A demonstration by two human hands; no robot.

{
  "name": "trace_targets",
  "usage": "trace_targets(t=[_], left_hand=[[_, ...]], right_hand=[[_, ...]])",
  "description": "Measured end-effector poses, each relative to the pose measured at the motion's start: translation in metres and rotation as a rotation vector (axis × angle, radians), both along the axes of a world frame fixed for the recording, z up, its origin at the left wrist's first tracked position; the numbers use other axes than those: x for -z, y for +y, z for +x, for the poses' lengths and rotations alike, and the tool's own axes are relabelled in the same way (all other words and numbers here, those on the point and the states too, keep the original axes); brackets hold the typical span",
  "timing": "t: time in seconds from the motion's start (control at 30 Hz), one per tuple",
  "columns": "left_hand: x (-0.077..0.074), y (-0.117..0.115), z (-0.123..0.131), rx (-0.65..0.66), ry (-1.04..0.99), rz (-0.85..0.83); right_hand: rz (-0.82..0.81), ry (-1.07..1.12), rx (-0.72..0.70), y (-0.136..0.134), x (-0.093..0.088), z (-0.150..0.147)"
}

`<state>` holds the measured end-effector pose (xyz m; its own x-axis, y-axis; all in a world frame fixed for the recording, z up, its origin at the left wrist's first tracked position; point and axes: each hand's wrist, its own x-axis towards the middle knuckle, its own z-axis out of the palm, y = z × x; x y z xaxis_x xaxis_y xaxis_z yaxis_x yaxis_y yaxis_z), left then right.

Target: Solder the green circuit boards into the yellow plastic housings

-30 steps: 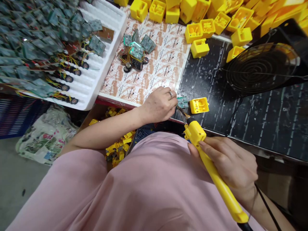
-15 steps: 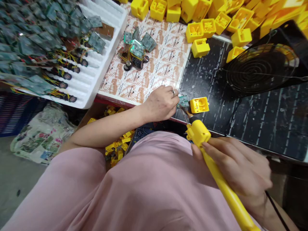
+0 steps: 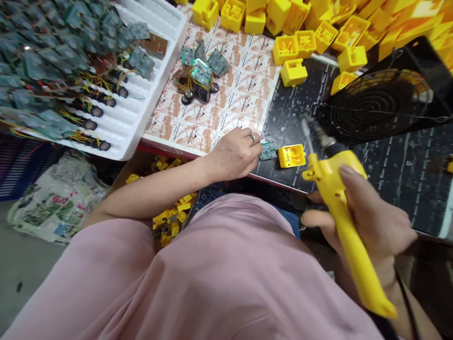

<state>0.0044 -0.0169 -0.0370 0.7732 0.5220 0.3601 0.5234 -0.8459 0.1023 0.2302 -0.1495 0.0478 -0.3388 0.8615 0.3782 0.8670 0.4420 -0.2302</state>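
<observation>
My left hand point(image 3: 238, 153) rests at the table's front edge, its fingers closed on the near side of a small green circuit board point(image 3: 268, 151). Just right of the board lies an open yellow plastic case point(image 3: 292, 156). In my right hand point(image 3: 378, 222) is a yellow soldering gun point(image 3: 348, 226), raised over the black mat with its tip pointing away from me. A thin metal tube runs beside the tip. The gun's tip is apart from the board. What my left fingertips pinch underneath is hidden.
A white foam tray point(image 3: 141, 108) at left holds many wired circuit boards. Several wired boards point(image 3: 203, 73) lie on the patterned sheet. Yellow cases point(image 3: 295, 72) are heaped at the back. A black fan point(image 3: 375, 104) stands at right. More yellow parts point(image 3: 173, 217) sit below the table edge.
My right hand has moved the soldering gun away from the circuit board, to the right and farther back. My left hand has hardly moved.
</observation>
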Motion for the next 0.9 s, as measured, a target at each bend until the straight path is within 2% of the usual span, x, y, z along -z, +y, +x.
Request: trace_targets(t=[0.07,0.23,0.33,0.4,0.5,0.57,0.67,0.77,0.9], left_hand=[[0.0,-0.001,0.0,-0.001,-0.002,-0.004],[-0.002,-0.005,-0.001,-0.007,-0.021,-0.027],[-0.007,-0.009,-0.013,-0.039,-0.173,-0.102],[-0.011,-0.01,-0.028,-0.126,-0.315,-0.159],[-0.017,-0.01,-0.051,-0.263,-0.419,-0.226],[-0.018,-0.008,-0.06,-0.279,-0.407,-0.257],[-0.015,-0.005,-0.056,-0.22,-0.33,-0.304],[-0.011,0.0,-0.044,-0.127,-0.192,-0.361],[-0.008,0.003,-0.038,-0.124,-0.06,-0.285]], right_hand=[[0.06,-0.09,-0.051,0.017,0.008,0.0],[0.12,-0.149,-0.242,0.067,0.031,-0.005],[0.092,-0.201,-0.332,0.091,0.044,-0.011],[0.055,-0.207,-0.34,0.1,0.052,-0.013],[0.076,-0.141,-0.339,0.103,0.058,-0.014],[0.147,-0.07,-0.32,0.1,0.06,-0.014],[0.258,0.035,-0.249,0.094,0.061,-0.017],[0.293,0.087,-0.183,0.092,0.064,-0.02],[0.309,0.141,-0.121,0.093,0.07,-0.021]])
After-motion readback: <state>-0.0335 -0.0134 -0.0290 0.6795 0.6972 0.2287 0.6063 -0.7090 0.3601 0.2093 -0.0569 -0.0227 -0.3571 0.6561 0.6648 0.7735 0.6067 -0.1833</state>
